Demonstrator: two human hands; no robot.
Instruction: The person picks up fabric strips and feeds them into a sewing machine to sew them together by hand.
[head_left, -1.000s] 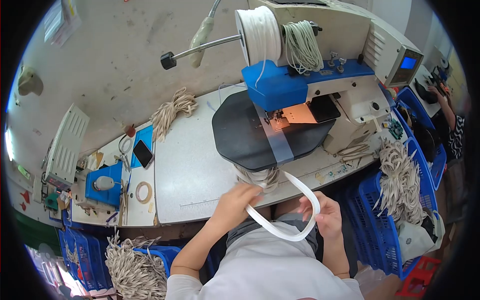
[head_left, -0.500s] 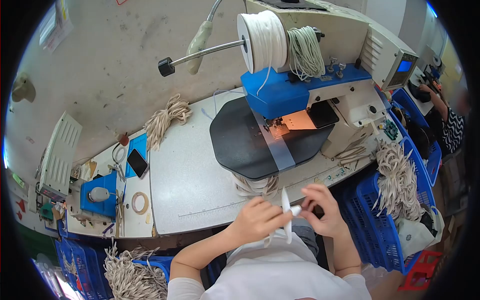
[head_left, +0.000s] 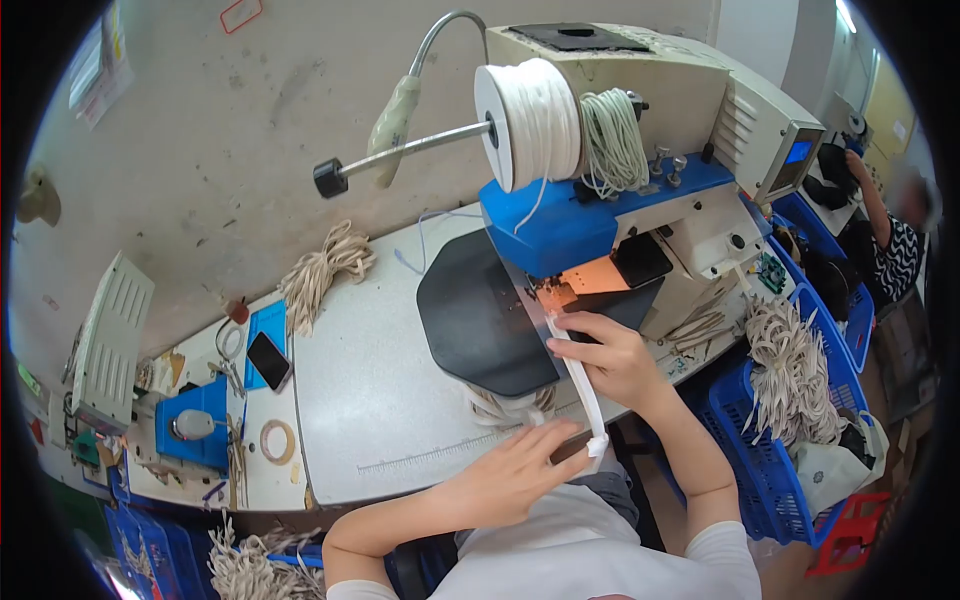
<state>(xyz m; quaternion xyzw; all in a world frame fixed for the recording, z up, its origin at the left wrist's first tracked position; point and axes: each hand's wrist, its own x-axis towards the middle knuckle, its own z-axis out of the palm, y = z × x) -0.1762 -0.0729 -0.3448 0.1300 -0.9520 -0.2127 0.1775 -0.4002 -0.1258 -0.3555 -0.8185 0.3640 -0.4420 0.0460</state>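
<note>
A narrow white strap (head_left: 578, 385) runs from the lit needle area (head_left: 553, 296) of a blue and cream sewing machine (head_left: 555, 215) down toward my body. My right hand (head_left: 615, 362) pinches its upper part close to the needle, over the black octagonal work plate (head_left: 470, 310). At the strap's lower end is a small folded or bunched piece. Beside that end is my left hand (head_left: 515, 475), fingers stretched and thumb apart, the thumb tip close to the bunched piece; whether they touch is unclear.
A white spool (head_left: 535, 125) sits on a rod above the machine. Bundled beige straps (head_left: 330, 265) lie at the table's back. A phone (head_left: 268, 360) and tape roll (head_left: 277, 441) are left. Blue baskets (head_left: 740, 440) with more straps stand right. Another person (head_left: 890, 240) works far right.
My hands held the strap bunched near my body; now it is stretched out. My right hand has moved up to the needle area, and my left hand's fingers have spread.
</note>
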